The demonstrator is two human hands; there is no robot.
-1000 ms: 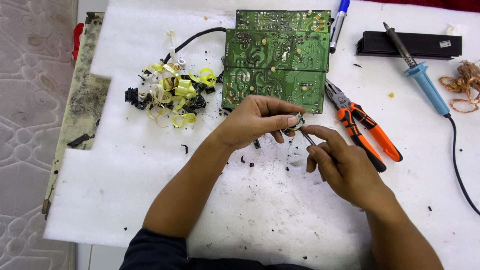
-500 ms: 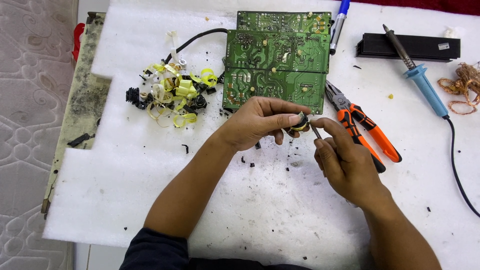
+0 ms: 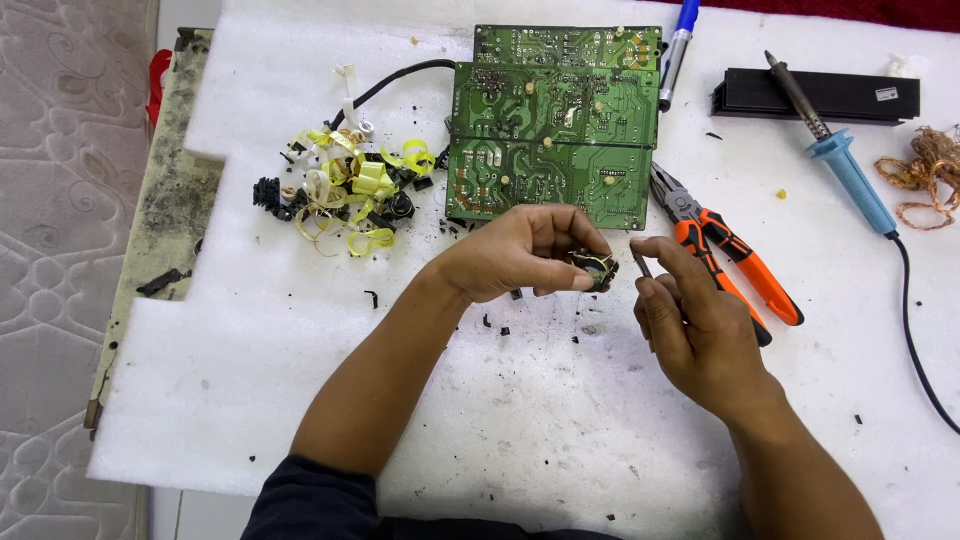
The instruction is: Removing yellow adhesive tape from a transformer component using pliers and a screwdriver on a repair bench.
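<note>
My left hand point(image 3: 520, 255) pinches a small dark wound component point(image 3: 597, 268) with bits of yellow tape, just above the white foam sheet point(image 3: 250, 400). My right hand point(image 3: 695, 325) is beside it, fingers closed on a thin dark metal piece point(image 3: 640, 260) whose tip points toward the component. Both hands hover just below the green circuit boards point(image 3: 550, 130).
A pile of yellow tape scraps and black parts point(image 3: 345, 195) lies left of the boards. Orange-handled pliers point(image 3: 725, 260) lie right of my hands. Farther right are a blue soldering iron point(image 3: 845, 170), a black bar point(image 3: 815, 95), tangled copper wire point(image 3: 925, 165) and a blue pen point(image 3: 680, 35).
My right hand has drawn slightly right and away from the component, with the thin metal piece now apart from it. The left hand has stayed in place.
</note>
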